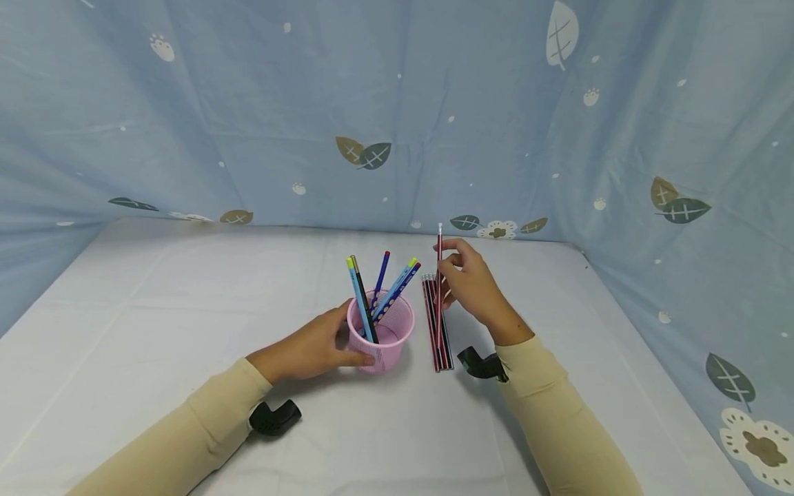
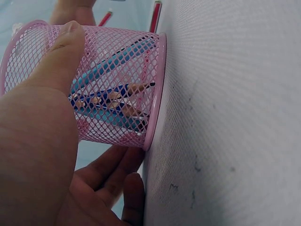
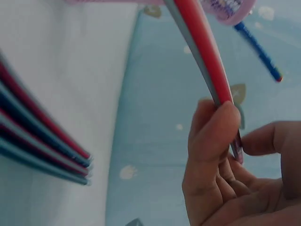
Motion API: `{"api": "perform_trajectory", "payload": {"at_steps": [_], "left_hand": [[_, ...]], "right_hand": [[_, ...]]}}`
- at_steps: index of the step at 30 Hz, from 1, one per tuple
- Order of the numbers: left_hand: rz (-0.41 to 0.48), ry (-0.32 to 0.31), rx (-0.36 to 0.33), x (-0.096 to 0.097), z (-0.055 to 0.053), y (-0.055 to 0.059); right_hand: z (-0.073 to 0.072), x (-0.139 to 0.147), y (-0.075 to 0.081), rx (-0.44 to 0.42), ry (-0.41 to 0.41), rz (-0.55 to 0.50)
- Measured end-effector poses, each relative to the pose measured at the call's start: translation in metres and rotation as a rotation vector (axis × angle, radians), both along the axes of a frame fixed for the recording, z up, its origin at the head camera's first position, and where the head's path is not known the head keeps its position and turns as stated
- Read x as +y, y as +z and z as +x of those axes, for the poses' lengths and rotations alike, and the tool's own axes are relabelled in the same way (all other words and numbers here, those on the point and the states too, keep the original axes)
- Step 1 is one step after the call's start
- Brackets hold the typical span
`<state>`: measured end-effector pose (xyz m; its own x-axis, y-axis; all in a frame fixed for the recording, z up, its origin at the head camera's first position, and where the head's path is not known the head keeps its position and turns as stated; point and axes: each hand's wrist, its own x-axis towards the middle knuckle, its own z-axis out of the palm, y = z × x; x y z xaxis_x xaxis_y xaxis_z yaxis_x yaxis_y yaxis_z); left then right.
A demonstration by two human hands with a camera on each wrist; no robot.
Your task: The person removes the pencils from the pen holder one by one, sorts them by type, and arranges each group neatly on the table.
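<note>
A pink mesh pencil cup stands upright on the table, with several pencils in blue, light blue and black leaning inside it. My left hand holds the cup from its left side, thumb across the near wall in the left wrist view. Just right of the cup, my right hand pinches a red striped pencil near its upper end. That pencil is raised over a row of red and black striped pencils lying side by side. In the right wrist view, those lying pencils are apart from the held one.
A white cloth covers the table. Behind and to the right hangs a blue curtain with leaf prints. Black wrist devices are strapped at both beige sleeves.
</note>
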<state>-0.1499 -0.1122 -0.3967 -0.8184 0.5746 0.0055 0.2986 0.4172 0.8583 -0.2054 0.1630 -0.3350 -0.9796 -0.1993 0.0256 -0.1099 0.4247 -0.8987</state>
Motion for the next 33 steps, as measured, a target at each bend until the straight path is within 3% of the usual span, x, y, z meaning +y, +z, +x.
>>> {"api": "perform_trajectory", "payload": {"at_steps": [24,33], "left_hand": [[-0.012,-0.003,0.002,0.0,-0.001,-0.002],[-0.013,0.0,0.003,0.0,-0.002,-0.002]], "right_hand": [[-0.02,0.02,-0.024,-0.231,0.061,0.113],[-0.027,0.026,-0.034,-0.277,0.066,0.218]]}}
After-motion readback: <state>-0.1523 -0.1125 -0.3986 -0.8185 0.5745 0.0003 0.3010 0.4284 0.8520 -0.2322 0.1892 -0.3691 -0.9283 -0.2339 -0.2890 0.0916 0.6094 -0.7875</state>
